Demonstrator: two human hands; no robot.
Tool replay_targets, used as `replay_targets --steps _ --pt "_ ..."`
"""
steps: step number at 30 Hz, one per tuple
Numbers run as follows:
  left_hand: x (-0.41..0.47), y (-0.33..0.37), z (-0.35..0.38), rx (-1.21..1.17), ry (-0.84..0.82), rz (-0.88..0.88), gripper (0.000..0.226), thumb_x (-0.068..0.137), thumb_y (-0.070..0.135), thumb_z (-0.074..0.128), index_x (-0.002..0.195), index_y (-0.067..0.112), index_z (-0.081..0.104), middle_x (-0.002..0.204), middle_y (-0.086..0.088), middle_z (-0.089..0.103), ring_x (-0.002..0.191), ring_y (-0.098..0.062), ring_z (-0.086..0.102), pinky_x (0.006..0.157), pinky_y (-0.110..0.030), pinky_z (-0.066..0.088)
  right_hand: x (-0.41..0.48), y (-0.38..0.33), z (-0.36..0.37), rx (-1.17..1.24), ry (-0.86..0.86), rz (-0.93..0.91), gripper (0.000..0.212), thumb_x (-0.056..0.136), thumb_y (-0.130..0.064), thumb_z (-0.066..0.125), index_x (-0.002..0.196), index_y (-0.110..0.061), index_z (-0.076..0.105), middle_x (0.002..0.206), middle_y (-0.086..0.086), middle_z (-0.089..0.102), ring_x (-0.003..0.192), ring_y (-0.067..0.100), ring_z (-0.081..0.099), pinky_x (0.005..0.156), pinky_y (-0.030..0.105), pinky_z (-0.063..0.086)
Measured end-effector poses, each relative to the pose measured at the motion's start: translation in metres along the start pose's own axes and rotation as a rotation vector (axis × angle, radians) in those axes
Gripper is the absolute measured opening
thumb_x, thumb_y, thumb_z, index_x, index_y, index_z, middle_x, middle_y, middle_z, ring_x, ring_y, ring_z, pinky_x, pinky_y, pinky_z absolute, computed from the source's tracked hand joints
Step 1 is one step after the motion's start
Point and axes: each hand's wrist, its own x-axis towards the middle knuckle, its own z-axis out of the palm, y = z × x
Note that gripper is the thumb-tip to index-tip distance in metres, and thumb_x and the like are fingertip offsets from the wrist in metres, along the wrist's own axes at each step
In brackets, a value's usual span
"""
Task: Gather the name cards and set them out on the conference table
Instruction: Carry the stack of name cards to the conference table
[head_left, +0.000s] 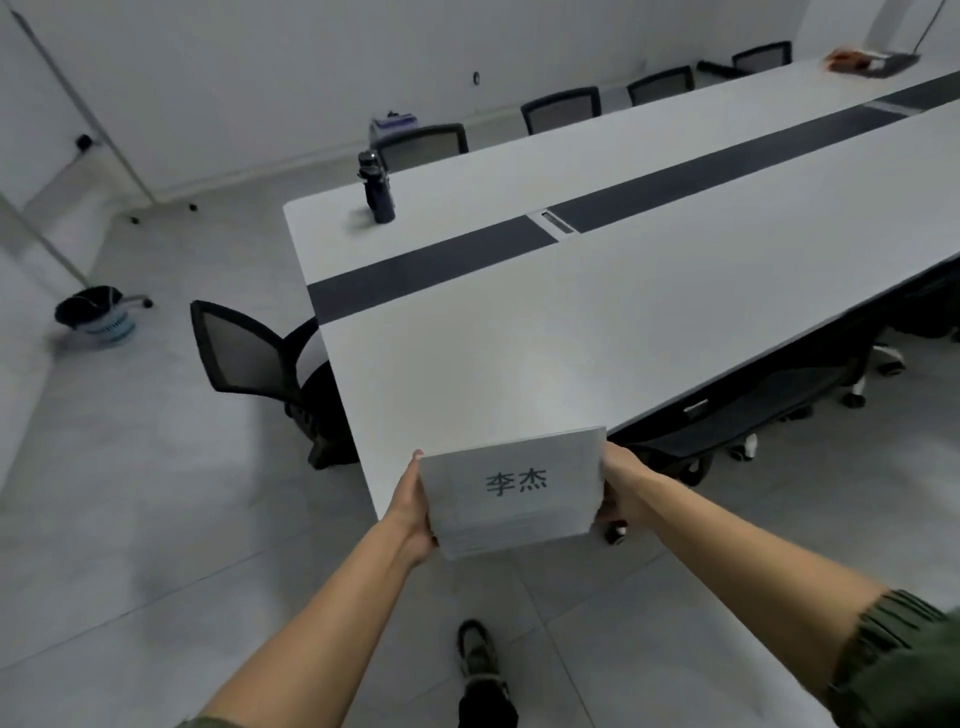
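Note:
A stack of white name cards (511, 491) hangs in the air over the near corner of the long white conference table (571, 322). The top card shows two dark printed characters. My left hand (415, 506) grips the stack's left side, fingers underneath and out of sight. On the right side my right hand (621, 493) grips the stack the same way, partly hidden behind it. No cards lie on the tabletop.
A dark water bottle (378, 188) stands near the table's far left corner. A black mesh chair (249, 353) sits at the table's near end, with more chairs along both long sides. A bin (96, 312) stands on the floor at left. Red and dark items (867, 60) lie at the table's far end.

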Motion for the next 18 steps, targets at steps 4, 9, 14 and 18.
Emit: replay_targets --steps 4,9,14,18 --pt "0.056 0.040 -0.015 -0.002 0.039 -0.038 0.054 0.095 0.057 0.031 0.072 0.024 0.068 0.078 -0.002 0.074 0.081 -0.025 0.066 0.068 -0.033 0.046 0.058 -0.037 0.027 -0.018 -0.002 -0.002 0.027 0.080 -0.046 0.061 0.069 -0.021 0.058 0.078 0.003 0.057 0.081 0.028 0.054 0.095 0.047 0.046" --pt "0.112 0.095 -0.024 0.004 0.050 -0.073 0.056 0.096 0.054 0.032 0.062 0.025 0.065 0.065 0.001 0.072 0.076 -0.024 0.063 0.066 -0.032 0.043 0.106 -0.086 0.050 -0.018 0.033 0.036 0.024 0.093 -0.036 0.052 0.084 -0.016 0.062 0.088 0.007 0.066 0.083 0.026 0.060 0.078 0.039 0.051" --pt "0.158 0.140 -0.021 0.040 0.020 -0.107 0.056 0.097 0.062 0.028 0.083 0.024 0.067 0.083 0.000 0.073 0.081 -0.022 0.065 0.065 -0.033 0.046 0.149 -0.115 0.056 0.019 0.032 0.063 0.020 0.094 -0.032 0.049 0.087 -0.019 0.062 0.087 0.004 0.066 0.080 0.023 0.059 0.078 0.038 0.050" --pt "0.188 0.162 -0.010 0.018 0.029 -0.124 0.049 0.097 0.061 0.031 0.089 0.028 0.066 0.091 0.000 0.071 0.085 -0.022 0.065 0.068 -0.034 0.047 0.185 -0.136 0.052 0.005 0.021 0.083 0.021 0.093 -0.033 0.048 0.092 -0.019 0.064 0.093 0.005 0.069 0.084 0.025 0.061 0.085 0.040 0.051"
